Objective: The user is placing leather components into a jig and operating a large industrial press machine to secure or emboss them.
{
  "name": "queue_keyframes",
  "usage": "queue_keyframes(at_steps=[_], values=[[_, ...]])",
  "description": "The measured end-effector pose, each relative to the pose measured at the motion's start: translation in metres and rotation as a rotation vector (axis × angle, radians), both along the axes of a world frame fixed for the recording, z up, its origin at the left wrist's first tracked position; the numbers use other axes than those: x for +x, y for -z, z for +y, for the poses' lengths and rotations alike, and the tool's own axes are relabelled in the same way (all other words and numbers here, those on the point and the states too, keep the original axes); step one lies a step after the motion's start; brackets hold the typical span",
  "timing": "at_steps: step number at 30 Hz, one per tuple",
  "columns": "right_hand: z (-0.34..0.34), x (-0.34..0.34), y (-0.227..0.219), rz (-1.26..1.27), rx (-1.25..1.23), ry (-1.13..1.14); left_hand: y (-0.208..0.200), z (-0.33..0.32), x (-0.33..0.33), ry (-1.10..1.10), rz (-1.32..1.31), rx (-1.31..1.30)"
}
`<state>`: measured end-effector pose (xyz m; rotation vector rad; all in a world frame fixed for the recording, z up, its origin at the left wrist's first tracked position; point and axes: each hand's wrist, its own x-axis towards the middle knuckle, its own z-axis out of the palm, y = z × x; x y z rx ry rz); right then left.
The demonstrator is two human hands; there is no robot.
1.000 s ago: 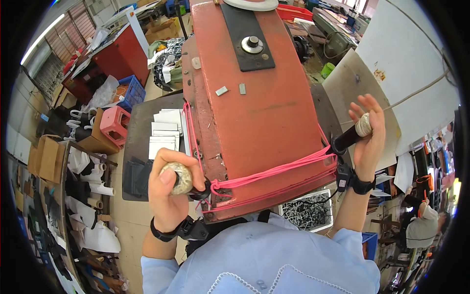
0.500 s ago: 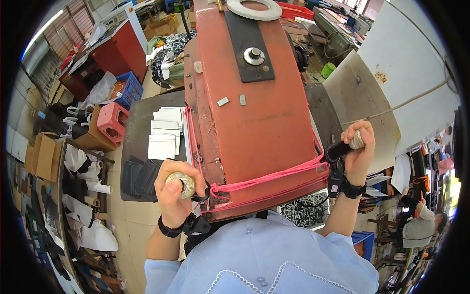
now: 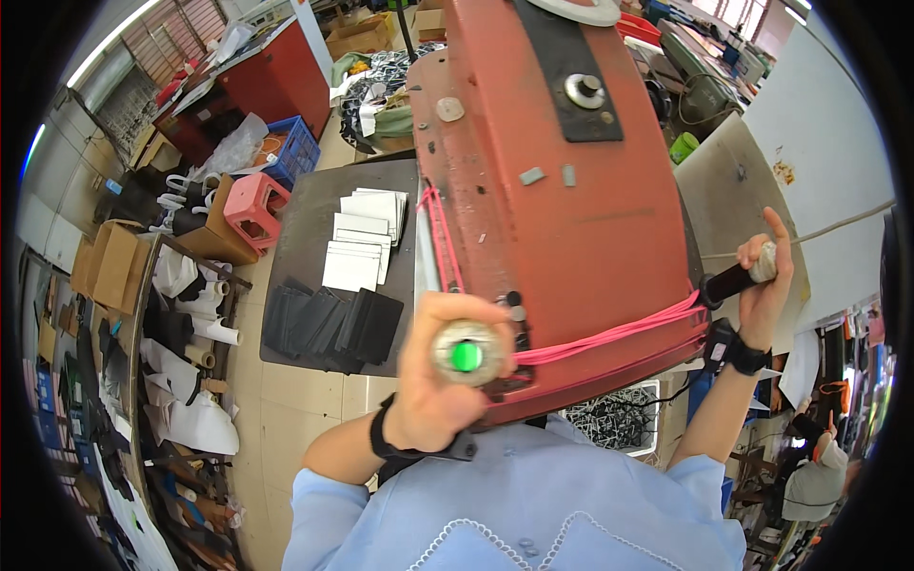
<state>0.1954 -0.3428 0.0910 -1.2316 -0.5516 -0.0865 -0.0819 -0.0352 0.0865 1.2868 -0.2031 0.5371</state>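
My left hand (image 3: 428, 414) is wrapped round an upright handle (image 3: 486, 354) bound in pale tape, with a green button end (image 3: 466, 357) showing on top. At the other side, my right hand (image 3: 762, 295) holds a black handle (image 3: 731, 284) with a tape-wrapped tip; its index finger points up off the grip. Both handles are at the near corners of a large red machine head (image 3: 590, 228). Stretched pink cords (image 3: 619, 328) run across its front edge between them. Two small grey pieces (image 3: 531, 176) lie on the red top.
A dark table (image 3: 314, 200) left of the machine carries white sheets (image 3: 357, 262) and black flat pieces (image 3: 333, 324). Beyond stand a pink stool (image 3: 255, 214) and a blue crate (image 3: 295, 152). A rack of rolls (image 3: 205, 328) is at far left. Another person (image 3: 814, 481) sits at far right.
The view has shifted, so the machine appears further right. My left hand has moved closer to the camera, now showing the green button end. My right index finger has lifted off its handle.
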Motion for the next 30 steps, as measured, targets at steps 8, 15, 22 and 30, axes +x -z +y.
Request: queue_keyframes(at_steps=[8,15,22,30], values=[[-0.004,0.002,-0.009,-0.349,-0.29,0.939,0.012,-0.051,0.049,0.105,-0.172,0.518],[0.052,-0.102,0.01,0.01,-0.103,-0.207,0.086,0.011,0.062,0.018,0.219,0.908],[0.02,-0.045,0.021,0.113,0.136,0.067,0.114,0.037,0.102,-0.322,0.167,1.267],[0.042,-0.055,0.034,-0.249,-0.31,0.624,0.121,0.039,0.107,-0.314,0.088,1.595]])
